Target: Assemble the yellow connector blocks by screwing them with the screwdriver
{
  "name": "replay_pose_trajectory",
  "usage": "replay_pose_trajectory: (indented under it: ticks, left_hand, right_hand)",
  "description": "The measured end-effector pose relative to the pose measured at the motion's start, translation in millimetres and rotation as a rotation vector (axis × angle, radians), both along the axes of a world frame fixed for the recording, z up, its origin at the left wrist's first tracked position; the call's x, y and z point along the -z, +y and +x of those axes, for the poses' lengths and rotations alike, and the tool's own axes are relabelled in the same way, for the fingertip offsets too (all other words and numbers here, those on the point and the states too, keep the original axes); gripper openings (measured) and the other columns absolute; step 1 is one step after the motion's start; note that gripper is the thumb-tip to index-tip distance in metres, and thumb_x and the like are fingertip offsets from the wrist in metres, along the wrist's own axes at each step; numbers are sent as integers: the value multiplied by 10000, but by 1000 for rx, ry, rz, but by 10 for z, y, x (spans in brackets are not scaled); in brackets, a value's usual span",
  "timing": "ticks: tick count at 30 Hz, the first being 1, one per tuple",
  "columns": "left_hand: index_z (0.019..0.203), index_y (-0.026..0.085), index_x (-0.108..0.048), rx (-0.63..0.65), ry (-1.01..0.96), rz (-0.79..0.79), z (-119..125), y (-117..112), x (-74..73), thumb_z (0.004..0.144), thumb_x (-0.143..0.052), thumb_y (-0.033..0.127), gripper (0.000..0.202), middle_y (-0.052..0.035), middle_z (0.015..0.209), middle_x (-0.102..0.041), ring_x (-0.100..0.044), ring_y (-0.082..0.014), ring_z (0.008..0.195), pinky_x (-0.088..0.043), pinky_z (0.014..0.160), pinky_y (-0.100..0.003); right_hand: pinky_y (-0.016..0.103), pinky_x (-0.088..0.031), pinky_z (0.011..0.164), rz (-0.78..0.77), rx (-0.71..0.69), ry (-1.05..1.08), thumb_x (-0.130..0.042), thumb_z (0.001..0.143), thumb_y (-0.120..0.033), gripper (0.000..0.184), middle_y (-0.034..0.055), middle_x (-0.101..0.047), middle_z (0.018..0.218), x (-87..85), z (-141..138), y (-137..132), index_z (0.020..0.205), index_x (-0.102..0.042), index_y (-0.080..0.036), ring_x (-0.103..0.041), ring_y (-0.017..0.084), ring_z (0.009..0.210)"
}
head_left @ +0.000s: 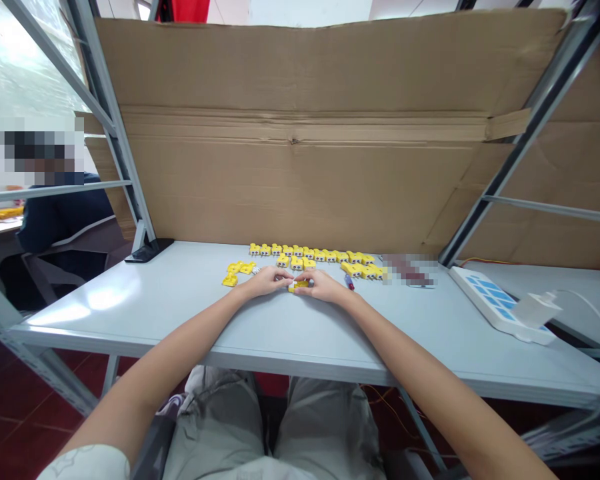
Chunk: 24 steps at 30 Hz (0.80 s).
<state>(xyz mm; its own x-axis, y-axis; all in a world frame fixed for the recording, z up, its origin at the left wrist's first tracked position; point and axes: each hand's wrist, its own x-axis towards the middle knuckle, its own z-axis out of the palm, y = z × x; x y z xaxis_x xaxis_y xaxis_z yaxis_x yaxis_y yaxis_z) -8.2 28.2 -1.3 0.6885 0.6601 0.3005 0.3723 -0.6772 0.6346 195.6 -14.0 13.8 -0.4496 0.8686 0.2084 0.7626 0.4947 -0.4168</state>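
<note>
My left hand [267, 281] and my right hand [325, 287] pinch a yellow connector [299, 286] between them; a row of connectors [310, 254] sits just beyond.

Plastic connectors [310, 254] in a row on the table [105, 300]; power strip [485, 300] right, cardboard [280, 73] behind

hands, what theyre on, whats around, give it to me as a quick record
left hand: fingertips on a yellow plastic connector
right hand: fingertips on the same connector
near left hand: loose yellow connectors
near right hand: a pen
on the table: a row of yellow connectors, a white and blue panel
behind the table: a cardboard sheet
to the left: a seated co-worker
</note>
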Motion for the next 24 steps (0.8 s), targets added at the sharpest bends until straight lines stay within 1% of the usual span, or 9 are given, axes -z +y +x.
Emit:
replay_pose_trajectory:
  ticks: [5,9,14,17,20,22,24]
  left_hand:
    - [1034,140,-714,-9,0,-21,8,-4,1,869,-577,340,294,-40,833,-724,-606,-140,686,-424,636,-210]
    - [1072,148,-708,-22,26,13,20,8,-7,845,-614,316,298,-42,853,-731,-595,-138,675,-418,628,-210]
    - [1057,160,-717,29,43,47,26,24,-8,858,-598,277,259,-57,952,-732,-621,-153,769,-433,700,-221]
    - [1010,146,-725,53,28,50,30,28,-2,853,-597,255,229,-67,964,-729,-632,-163,817,-442,736,-228]
    - [1026,144,-714,22,11,-9,34,14,-5,845,-605,291,258,-72,964,-724,-633,-166,805,-456,733,-242]
    - [1073,140,-691,-53,-63,-76,37,-3,-11,838,-611,355,328,-85,1011,-708,-632,-172,836,-465,752,-254]
    - [1068,128,-683,-94,-155,-176,44,-21,-16,839,-594,428,388,-100,1022,-693,-628,-174,858,-471,760,-261]
  right_hand:
    - [311,-473,829,3,-9,-28,-641,816,-324,305,104,-721,1024,14,-1,13,1057,-720,-155,-643,244,944]
    - [320,-480,807,9,-5,-26,-646,809,-318,291,102,-714,1004,23,-1,26,1050,-723,-174,-644,239,905]
    - [310,-470,834,-5,-3,-20,-646,814,-314,335,119,-701,1032,22,-6,26,1095,-705,-143,-635,236,933]
    - [301,-467,825,-12,-15,-15,-640,820,-306,327,111,-705,1022,23,-7,23,1098,-703,-146,-634,231,921]
    - [304,-464,817,30,-25,-16,-634,825,-296,301,109,-700,989,31,-1,28,1078,-708,-149,-627,227,903]
    - [318,-458,826,103,-7,-5,-633,828,-288,280,112,-684,979,37,1,32,1060,-709,-150,-614,226,909]
    - [335,-451,841,193,9,32,-633,831,-286,263,107,-665,975,45,-4,34,1053,-702,-163,-598,225,926]
